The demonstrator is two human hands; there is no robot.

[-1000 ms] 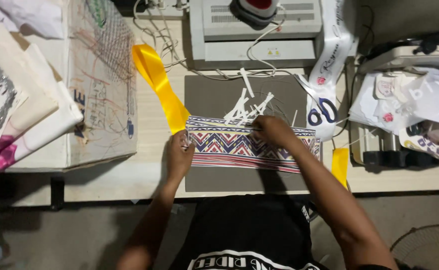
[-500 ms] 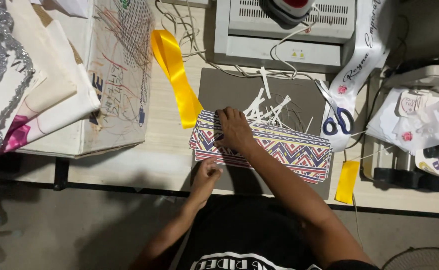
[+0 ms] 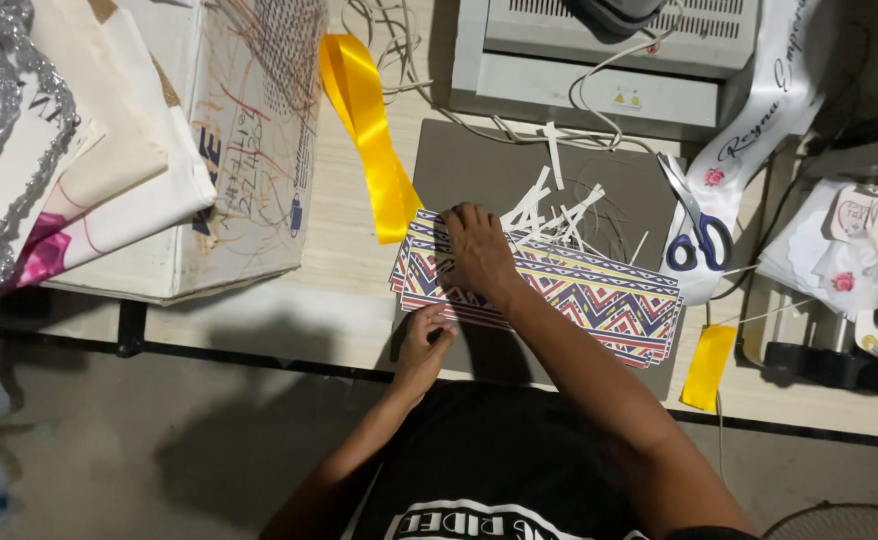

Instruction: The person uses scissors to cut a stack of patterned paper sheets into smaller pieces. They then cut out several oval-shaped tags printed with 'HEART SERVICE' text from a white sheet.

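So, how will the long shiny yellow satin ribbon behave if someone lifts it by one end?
The long shiny yellow satin ribbon lies twisted and folded on the pale wooden table, so it would probably hang limp. Its glossy face suggests it may slip between fingers. It looks thin, so likely very light.

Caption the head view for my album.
Two hands, right hand and left hand, press a stack of zigzag-patterned paper strips.

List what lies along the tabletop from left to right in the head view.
Folded cloth pile → scribbled cardboard box → yellow ribbon → patterned strips under the right hand → blue-handled scissors → white printed papers.
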